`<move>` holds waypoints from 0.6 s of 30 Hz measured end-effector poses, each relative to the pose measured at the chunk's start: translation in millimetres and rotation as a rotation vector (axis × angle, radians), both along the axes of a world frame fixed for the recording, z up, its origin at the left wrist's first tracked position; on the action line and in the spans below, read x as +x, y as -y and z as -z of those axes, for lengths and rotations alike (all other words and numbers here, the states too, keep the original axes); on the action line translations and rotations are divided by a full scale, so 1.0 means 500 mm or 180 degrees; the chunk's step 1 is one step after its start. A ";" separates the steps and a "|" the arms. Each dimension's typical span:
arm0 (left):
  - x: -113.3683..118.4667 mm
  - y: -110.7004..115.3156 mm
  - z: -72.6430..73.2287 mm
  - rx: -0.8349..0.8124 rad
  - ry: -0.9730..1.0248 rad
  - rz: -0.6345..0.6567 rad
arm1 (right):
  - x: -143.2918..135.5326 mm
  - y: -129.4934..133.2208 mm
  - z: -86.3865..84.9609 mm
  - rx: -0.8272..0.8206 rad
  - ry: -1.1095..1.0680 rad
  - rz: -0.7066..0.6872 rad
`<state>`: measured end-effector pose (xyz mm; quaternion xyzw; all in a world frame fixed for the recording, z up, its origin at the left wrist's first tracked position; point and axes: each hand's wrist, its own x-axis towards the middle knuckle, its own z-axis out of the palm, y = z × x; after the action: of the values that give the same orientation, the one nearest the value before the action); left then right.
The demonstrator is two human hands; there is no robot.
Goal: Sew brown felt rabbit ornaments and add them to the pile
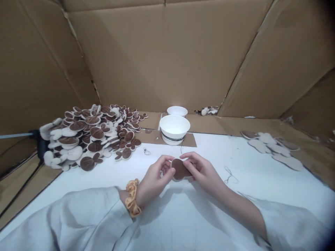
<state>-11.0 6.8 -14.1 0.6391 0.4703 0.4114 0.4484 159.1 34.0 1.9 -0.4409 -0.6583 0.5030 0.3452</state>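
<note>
Between my two hands is a brown bunny-shaped fabric piece [180, 170] with a pale edge, held above the white tabletop. My left hand [161, 174] pinches its left edge between thumb and fingers. On the other side, my right hand [200, 169] grips the right end, and its fingers cover part of the shape. A thin dark thread [181, 150] shows just above the right fingertips; whether it joins the piece I cannot tell. An orange scrunchie [133, 198] circles my left wrist.
At the left lies a big heap of brown-and-white bunny-shaped pieces [96, 133]. White bowls [175, 126] stand at the back middle, dark cord around the nearer one. Several flat pieces [278, 150] lie at right. Loose thread [230, 175] rests on the table. Cardboard walls [167, 52] enclose the space.
</note>
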 end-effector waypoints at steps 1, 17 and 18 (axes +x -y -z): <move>0.001 -0.002 0.001 -0.0055 0.0109 -0.0016 | -0.010 -0.001 -0.004 -0.0053 -0.0103 0.0029; 0.004 0.028 -0.011 0.1590 -0.1225 -0.0044 | -0.021 0.022 -0.004 -0.0472 -0.0682 -0.0281; 0.003 0.029 -0.011 0.1611 -0.1268 0.0024 | -0.021 0.025 -0.006 -0.0405 -0.0593 -0.0356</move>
<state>-9.4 -7.6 -8.6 0.8001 0.4292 0.3804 0.1759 148.4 21.4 4.7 -0.3759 -0.6137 0.6011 0.3475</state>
